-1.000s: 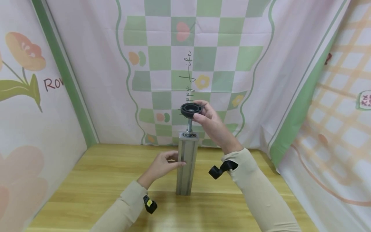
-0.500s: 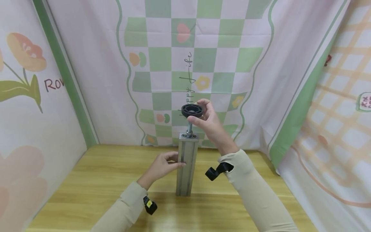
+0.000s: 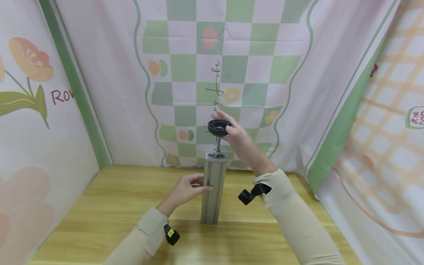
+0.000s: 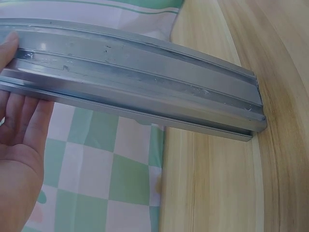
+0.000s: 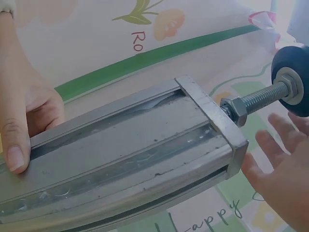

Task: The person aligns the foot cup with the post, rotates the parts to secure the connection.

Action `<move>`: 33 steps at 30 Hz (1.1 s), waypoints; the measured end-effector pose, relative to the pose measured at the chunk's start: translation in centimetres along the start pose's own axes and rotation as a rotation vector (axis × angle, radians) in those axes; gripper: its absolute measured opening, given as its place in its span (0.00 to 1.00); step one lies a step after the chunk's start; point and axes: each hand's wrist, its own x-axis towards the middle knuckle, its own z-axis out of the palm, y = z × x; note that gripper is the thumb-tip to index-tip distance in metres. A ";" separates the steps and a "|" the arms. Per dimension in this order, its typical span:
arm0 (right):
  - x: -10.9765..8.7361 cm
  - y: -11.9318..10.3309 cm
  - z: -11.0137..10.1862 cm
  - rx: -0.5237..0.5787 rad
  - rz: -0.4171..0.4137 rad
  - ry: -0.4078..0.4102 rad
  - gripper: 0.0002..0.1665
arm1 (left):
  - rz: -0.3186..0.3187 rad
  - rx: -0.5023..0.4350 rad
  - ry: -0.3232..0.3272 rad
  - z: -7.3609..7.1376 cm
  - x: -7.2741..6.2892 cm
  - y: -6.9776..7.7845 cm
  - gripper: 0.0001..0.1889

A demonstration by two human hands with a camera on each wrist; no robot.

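Observation:
An aluminium profile [image 3: 212, 202] stands upright on the wooden table. My left hand [image 3: 183, 188] grips it around mid-height, thumb on the near face and fingers behind. Above its end plate [image 5: 212, 118] rises a threaded rod [image 5: 265, 98], with a hex nut [image 5: 235, 111] at the plate. The rod carries a black round leveling foot [image 3: 216, 131]. At that foot's right side is my right hand [image 3: 244, 147], thumb on the rim and a finger reaching round the back. In the right wrist view the other fingers hang loosely below the foot, which the frame edge partly cuts off.
The wooden table [image 3: 132, 206] reaches back to a hanging cloth [image 3: 185, 66] with green checks. More printed cloth [image 3: 29, 140] closes off the left side, and another cloth [image 3: 391, 154] the right. A black camera mount [image 3: 253, 193] sits on the right wrist.
My right hand's fingers have shifted round the leveling foot: the thumb went left across the front, then back to the right rim, while a finger now reaches farther behind. The left hand stays put.

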 end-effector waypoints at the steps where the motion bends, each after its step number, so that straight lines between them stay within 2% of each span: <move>1: 0.1 0.0 -0.1 0.050 -0.001 -0.019 0.51 | 0.001 0.001 0.001 0.0 0.0 0.0 0.13; 3: 0.1 0.1 -0.2 0.106 -0.001 -0.046 0.54 | -0.004 0.000 0.000 0.0 -0.1 0.1 0.14; 6: -0.2 0.1 -0.2 0.152 -0.013 -0.086 0.51 | -0.011 -0.004 -0.004 0.0 -0.1 0.1 0.14; 10: -0.4 0.1 0.1 0.185 -0.012 -0.084 0.46 | -0.010 -0.013 -0.005 0.0 -0.1 0.0 0.14; 15: -0.3 0.2 0.5 0.198 -0.010 -0.026 0.40 | -0.007 -0.025 -0.004 0.0 -0.1 0.0 0.14; 23: -0.7 0.6 1.1 0.151 -0.031 0.060 0.39 | -0.024 -0.035 -0.002 0.1 -0.1 0.1 0.14; 30: -0.8 0.5 2.0 0.147 -0.036 0.191 0.37 | -0.027 -0.037 -0.004 0.1 -0.1 0.2 0.14; 33: -0.8 0.6 2.2 0.103 -0.038 0.225 0.36 | -0.025 -0.036 -0.004 0.1 -0.2 0.2 0.14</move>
